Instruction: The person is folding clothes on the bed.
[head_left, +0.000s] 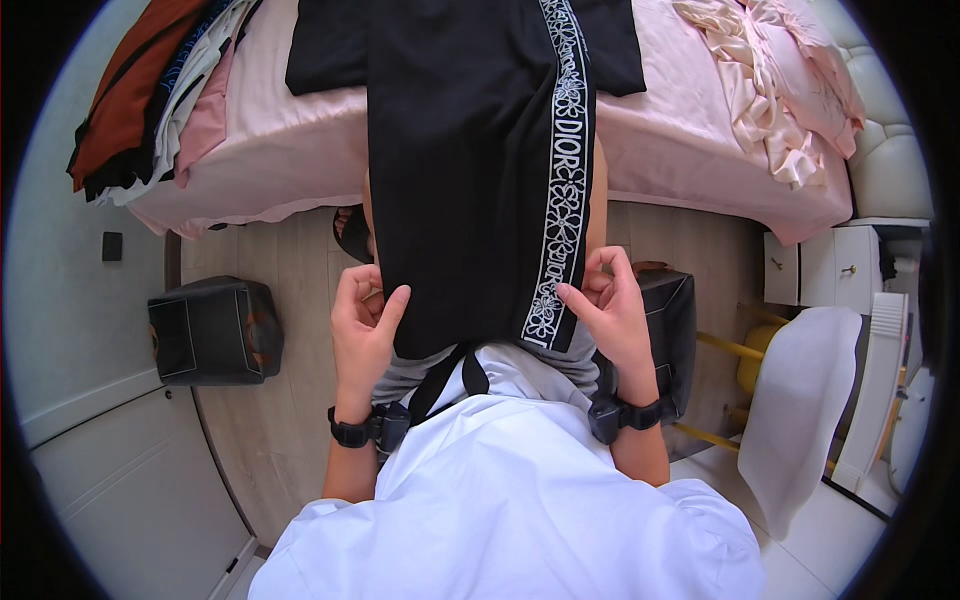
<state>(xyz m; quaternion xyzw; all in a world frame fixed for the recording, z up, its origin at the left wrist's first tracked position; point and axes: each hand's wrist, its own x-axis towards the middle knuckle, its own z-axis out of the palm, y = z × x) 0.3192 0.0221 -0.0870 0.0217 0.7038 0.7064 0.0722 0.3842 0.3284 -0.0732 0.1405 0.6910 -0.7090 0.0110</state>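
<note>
A black garment (457, 217) hangs from the bed over my thighs, its lower end in my lap. Along its right side runs a black band (568, 210) with white flowers and lettering. At the left edge is my left hand (366, 311), thumb on top of the cloth and curled fingers at or beneath the side. My right hand (615, 307) pinches the opposite edge, its thumb over the patterned band. Parts of the fingers on both sides are hidden by the cloth. More black fabric (326, 52) of the same look is spread on the bed.
A bed with a pink sheet (300, 150) stands before me. Folded clothes (142, 97) lie at its left end, crumpled pink satin cloth (765, 97) at its right. Dark storage bins (217, 330) stand on both sides. At right are a pale chair (799, 412) and white drawers (817, 262).
</note>
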